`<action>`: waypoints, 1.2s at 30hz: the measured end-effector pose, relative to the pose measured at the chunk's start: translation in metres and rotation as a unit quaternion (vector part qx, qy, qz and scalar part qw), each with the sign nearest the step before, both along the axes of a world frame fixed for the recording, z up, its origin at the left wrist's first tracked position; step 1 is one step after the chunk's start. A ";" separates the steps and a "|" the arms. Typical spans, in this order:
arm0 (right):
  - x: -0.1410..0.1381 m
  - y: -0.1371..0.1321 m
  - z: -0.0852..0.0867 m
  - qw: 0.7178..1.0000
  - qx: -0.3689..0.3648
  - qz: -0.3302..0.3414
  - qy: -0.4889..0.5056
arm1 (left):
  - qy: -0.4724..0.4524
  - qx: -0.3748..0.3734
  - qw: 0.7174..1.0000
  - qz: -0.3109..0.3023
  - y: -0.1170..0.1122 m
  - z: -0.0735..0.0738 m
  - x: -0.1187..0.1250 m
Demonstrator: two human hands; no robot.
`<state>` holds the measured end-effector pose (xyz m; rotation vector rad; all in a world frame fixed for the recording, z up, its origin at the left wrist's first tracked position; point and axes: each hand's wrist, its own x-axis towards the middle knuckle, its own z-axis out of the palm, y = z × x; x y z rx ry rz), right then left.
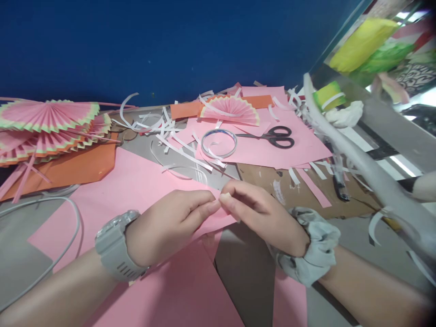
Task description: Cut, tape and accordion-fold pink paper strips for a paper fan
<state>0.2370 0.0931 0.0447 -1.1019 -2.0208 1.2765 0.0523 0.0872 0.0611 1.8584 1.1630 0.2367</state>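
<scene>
Pink paper (136,190) lies flat on the table (20,263) right in front of the person, spreading from lower left toward the middle, and its far right edge is lifted between both hands. The left hand (166,227) is curled, knuckles up, with its fingers drawn together and the fingertips (213,206) pinching that edge. The right hand (262,213) is curled the same way, thumb and forefinger closed on the paper just beside the left fingertips, so the two hands touch at the pinch. Neither hand is spread; whether the sheet is folded under the fingers I cannot tell.

A grey watch (117,245) sits on the left wrist and a grey scrunchie (313,247) on the right. Beyond the hands, well apart from them, are a tape ring (218,143) and black scissors (275,136), both on another pink sheet (299,145). White strips (177,145) are scattered around the ring. Pleated fans (47,122) are stacked at the far left over orange paper (68,168), and one small fan (230,110) stands near the blue wall (170,45). A grey cable (73,227) curves at the left.
</scene>
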 end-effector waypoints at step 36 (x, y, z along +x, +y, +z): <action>0.009 0.010 -0.001 0.992 0.039 -0.116 -0.027 | 0.013 0.030 0.998 0.052 -0.001 0.002 0.001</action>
